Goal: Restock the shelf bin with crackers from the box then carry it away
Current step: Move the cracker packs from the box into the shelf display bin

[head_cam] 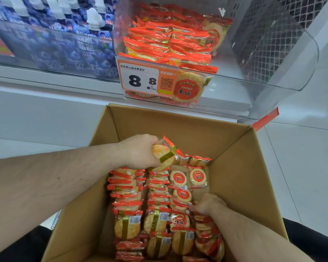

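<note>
Your two forearms reach into the open cardboard box (235, 167), nearest the lens, where rows of cracker packs (127, 195) stand on edge at the left and middle and looser ones lie flat at the right. Your left hand (140, 152) is curled around a cracker pack (164, 156), lifted clear of the rows near the box's far wall; lift it straight up until it clears the rim, then swing it forward to the bin. Grip by the flat faces rather than the crimped ends, which would likely slip or tear. Your right hand (208, 205) has its fingers dug in among the packs at the right side; whether it has closed on one, you cannot tell. Above and beyond the box, the clear shelf bin (273, 86) holds a stack of the same packs (169, 40) on its left half, behind the price tag (140, 78); the right half looks open, so that is where new packs should go. Mind the bin's curved front lip and the box's raised flaps. Blue drink cartons (64, 46) crowd the shelf at the left.
</note>
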### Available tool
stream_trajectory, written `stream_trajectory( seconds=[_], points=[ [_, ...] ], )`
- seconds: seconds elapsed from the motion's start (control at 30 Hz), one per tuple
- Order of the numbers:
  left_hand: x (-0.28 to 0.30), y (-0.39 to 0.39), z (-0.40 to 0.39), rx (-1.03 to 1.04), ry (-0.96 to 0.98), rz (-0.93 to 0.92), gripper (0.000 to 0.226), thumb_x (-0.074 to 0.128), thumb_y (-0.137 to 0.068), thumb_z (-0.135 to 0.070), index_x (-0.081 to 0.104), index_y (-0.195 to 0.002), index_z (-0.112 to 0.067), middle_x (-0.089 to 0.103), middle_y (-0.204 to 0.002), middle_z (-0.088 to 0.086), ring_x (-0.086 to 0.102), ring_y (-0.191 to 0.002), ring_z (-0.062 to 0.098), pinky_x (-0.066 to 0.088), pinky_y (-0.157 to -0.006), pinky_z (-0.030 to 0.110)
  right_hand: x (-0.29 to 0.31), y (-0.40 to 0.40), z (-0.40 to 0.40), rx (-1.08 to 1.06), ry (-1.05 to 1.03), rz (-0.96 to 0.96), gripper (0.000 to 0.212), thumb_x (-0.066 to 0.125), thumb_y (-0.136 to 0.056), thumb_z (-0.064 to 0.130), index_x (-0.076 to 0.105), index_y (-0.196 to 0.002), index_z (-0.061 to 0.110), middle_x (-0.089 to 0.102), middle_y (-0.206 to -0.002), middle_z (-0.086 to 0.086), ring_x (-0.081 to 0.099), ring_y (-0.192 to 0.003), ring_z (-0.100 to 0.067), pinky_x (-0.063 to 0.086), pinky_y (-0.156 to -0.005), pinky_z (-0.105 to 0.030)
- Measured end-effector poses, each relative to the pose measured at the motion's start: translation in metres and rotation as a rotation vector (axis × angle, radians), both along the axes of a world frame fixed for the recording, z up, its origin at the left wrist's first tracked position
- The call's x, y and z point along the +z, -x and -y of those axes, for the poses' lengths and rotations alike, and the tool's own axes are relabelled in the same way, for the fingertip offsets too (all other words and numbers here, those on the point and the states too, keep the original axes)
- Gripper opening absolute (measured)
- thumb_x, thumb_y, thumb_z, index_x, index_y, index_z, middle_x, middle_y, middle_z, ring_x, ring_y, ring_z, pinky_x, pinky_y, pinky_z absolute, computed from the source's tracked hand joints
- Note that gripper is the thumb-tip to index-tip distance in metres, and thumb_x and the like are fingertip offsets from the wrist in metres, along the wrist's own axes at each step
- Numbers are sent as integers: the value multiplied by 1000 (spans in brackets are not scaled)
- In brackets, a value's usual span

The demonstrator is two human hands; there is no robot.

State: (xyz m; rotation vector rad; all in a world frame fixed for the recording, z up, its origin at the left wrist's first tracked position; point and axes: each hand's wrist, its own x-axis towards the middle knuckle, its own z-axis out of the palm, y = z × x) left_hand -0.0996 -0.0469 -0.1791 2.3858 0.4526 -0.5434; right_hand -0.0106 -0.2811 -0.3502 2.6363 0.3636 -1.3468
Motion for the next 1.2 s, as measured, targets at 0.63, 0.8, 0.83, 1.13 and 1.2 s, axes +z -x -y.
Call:
stream_trajectory(
  seconds=[0.63, 0.8, 0.83, 1.13, 1.2],
  points=[
    [36, 22, -20, -97, 31, 271, 46, 59, -85, 2, 70, -112, -34, 54, -119, -16, 52, -117, 5, 40, -102, 20, 215, -14, -9, 66, -897, 246, 16, 72, -82, 13, 78, -80, 27, 61, -119, 20, 55, -111, 9, 39, -95, -10],
    [61, 36, -27, -52, 285, 345, 55, 50, -80, 13, 68, -113, -29, 44, -137, -14, 48, -128, 8, 41, -108, 30, 245, 2, 1, -101, -1246, 247, 44, 66, -80, -11, 77, -81, 31, 69, -113, 15, 62, -109, 2, 53, -85, -19],
    [68, 40, -25, -8, 387, 375, 49, 53, -76, 5, 69, -106, -30, 46, -135, -15, 51, -124, 9, 45, -104, 35, 246, 3, 1, -130, -1291, 235, 50, 64, -80, -15, 77, -79, 33, 70, -113, 15, 62, -110, 1, 53, -82, -18],
    [83, 49, -12, 200, 566, 678, 48, 70, -77, 11, 72, -102, -29, 49, -135, -18, 67, -100, 10, 57, -76, 31, 270, 10, -3, -164, -1454, 198, 66, 54, -81, -24, 67, -107, 36, 45, -134, 31, 47, -125, 8, 54, -86, -28],
    [87, 48, -7, 176, 596, 683, 62, 62, -78, 20, 63, -117, -29, 53, -126, -21, 64, -73, 1, 49, -61, 26, 277, 10, -5, -218, -1493, 198, 73, 55, -81, -24, 60, -115, 40, 50, -138, 20, 60, -115, -3, 54, -83, -42]
  ],
)
